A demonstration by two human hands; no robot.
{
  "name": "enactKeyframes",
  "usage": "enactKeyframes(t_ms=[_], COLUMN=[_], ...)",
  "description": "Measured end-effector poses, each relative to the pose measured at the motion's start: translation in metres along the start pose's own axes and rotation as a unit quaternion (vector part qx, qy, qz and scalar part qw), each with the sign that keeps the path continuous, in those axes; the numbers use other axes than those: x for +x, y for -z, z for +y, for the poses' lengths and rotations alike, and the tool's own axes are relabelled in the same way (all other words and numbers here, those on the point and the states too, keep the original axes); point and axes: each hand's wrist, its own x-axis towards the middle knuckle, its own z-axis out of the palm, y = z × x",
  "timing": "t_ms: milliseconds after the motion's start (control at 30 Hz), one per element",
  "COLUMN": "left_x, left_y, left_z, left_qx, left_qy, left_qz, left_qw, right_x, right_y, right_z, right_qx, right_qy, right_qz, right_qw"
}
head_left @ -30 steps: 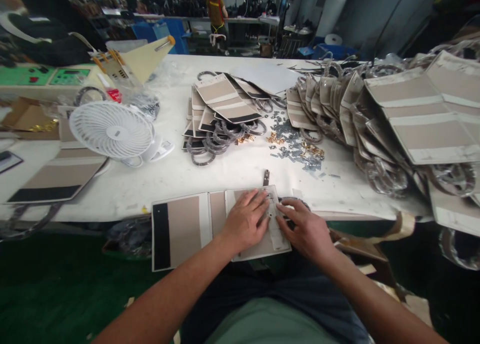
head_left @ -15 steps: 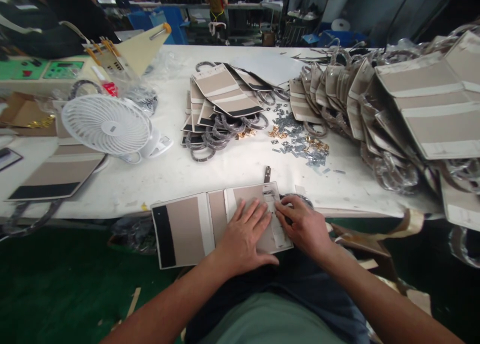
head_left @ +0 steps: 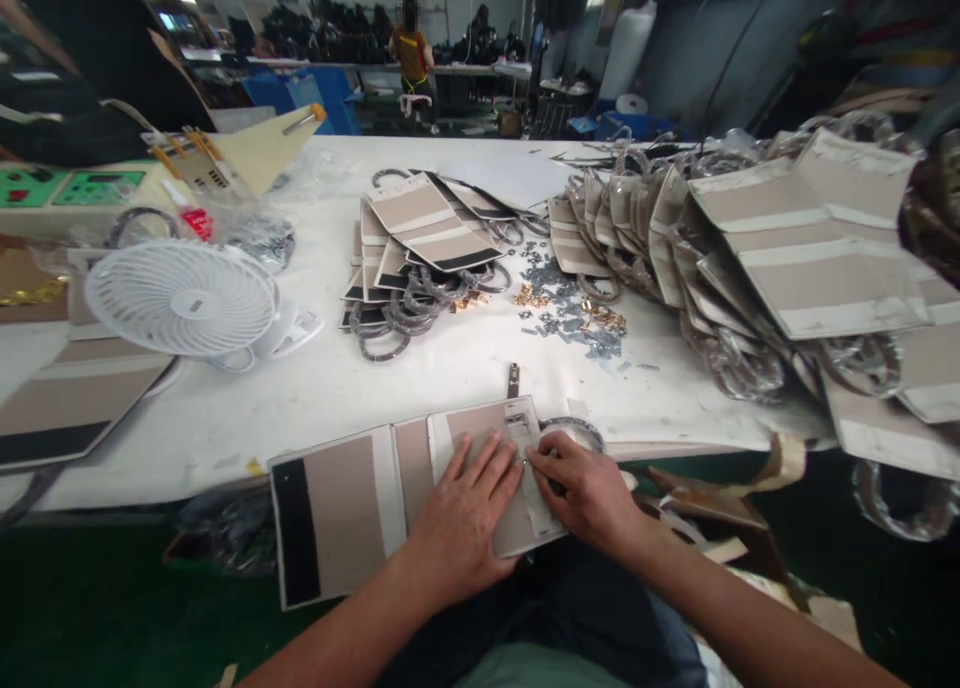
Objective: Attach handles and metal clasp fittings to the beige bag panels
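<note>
White tabletop (head_left: pixel 375 388), carton (head_left: pixel 30 314) with gold-coloured pieces (head_left: pixel 37 292)

On my feed, free lane runs over white tabletop (head_left: pixel 337 393) between panel (head_left: pixel 341 498) under left hand (head_left: pixel 469 513) and panel stack (head_left: pixel 424 213) ahead; dark metal strip (head_left: pixel 514 380) at panel's far edge pokes into lane; handle loop (head_left: pixel 589 428) crowds space just beyond right hand (head_left: pixel 589 488); loose metal bits (head_left: pixel 559 280) block low sliding right of stack; taller heap (head_left: pixel 810 223) walls off right side; I could also pass between fan (head_left: pixel 187 303) and stack
</note>
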Motion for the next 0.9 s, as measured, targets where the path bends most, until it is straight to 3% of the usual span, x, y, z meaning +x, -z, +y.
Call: enactKeyframes(t_ms=[167,300,400,467,567,667,800,900], left_x=[0.002,0.004,0.004,0.003,0.002,0.000,-0.003,-0.004], left_y=[-0.003,-0.005,-0.008,-0.011,-0.013,-0.014,-0.016,-0.019], left_z=[-0.009,-0.016,-0.019,-0.019,-0.017,-0.013,-0.011,-0.011], left_qx=[0.053,0.081,0.081,0.073,0.047,0.001,-0.055,-0.075], left_qy=[-0.033,-0.068,-0.074,-0.070,-0.054,-0.031,-0.020,-0.017], left_qz=[0.048,0.083,0.098,0.104,0.095,0.080,0.067,0.059], left_qw=[0.997,0.991,0.989,0.989,0.993,0.996,0.996,0.995], right_x=[0.007,0.014,0.027,0.038,0.053,0.062,0.063,0.058], right_y=[0.002,0.013,0.036,0.056,0.080,0.085,0.084,0.093], right_z=[-0.011,-0.011,0.021,0.060,0.121,0.160,0.174,0.160], right_qx=[-0.015,0.059,0.113,0.059,-0.086,-0.107,-0.112,-0.055], right_qy=[-0.001,-0.024,-0.072,-0.139,-0.279,-0.324,-0.342,-0.350], right_qz=[-0.029,-0.014,0.060,0.108,0.093,0.068,0.054,0.088], right_qw=[0.999,0.998,0.989,0.983,0.952,0.937,0.932,0.931])
